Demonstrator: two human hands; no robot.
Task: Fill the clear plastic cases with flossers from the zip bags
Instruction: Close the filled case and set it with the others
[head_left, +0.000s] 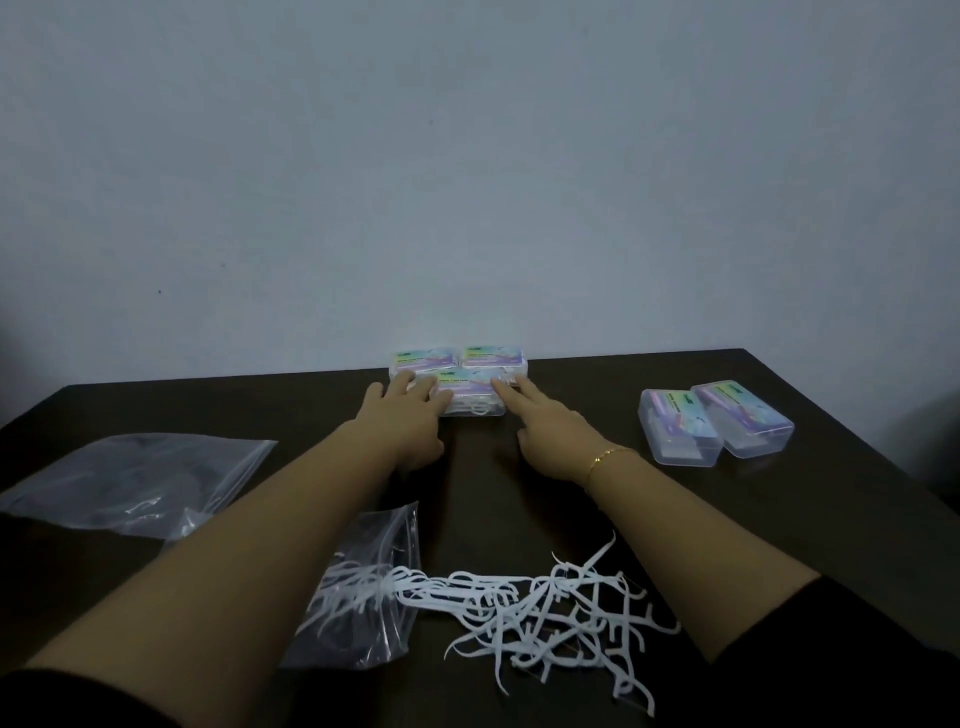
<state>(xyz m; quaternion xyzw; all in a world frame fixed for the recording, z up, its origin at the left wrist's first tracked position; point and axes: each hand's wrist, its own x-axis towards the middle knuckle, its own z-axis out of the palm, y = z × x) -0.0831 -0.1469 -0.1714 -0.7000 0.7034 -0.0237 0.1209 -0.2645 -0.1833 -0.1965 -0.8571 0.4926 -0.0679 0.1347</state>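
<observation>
loose flossers (550, 608): white pile nearest me on the dark surface (779, 525), spilled out, I guess so they're easy to grab by the handful.
small zip bag (363, 582): just left of the pile, mouth toward it, a few flossers still inside; partly under my left forearm.
big zip bag (130, 483): further left, lying flat, looks almost empty, maybe a couple of flossers left in it.
empty-looking cases (711, 428): two clear cases side by side at right, well apart from my hands, lids on; can't tell if anything's inside. Probably waiting their turn.
left hand (410, 415): flat, fingers spread and relaxed, fingertips touching the left end of the front case. Not gripping anything.
right hand (545, 421): mostly open, index finger stretched out and touching the right end of the same case; nothing held.
front case (475, 400): flossers visible inside, lid on, pinned lightly between both hands, likely being nudged into line.
back cases (457, 358): two more labelled cases against the wall (467, 182), touching the front one. Looks like the finished stack.
</observation>
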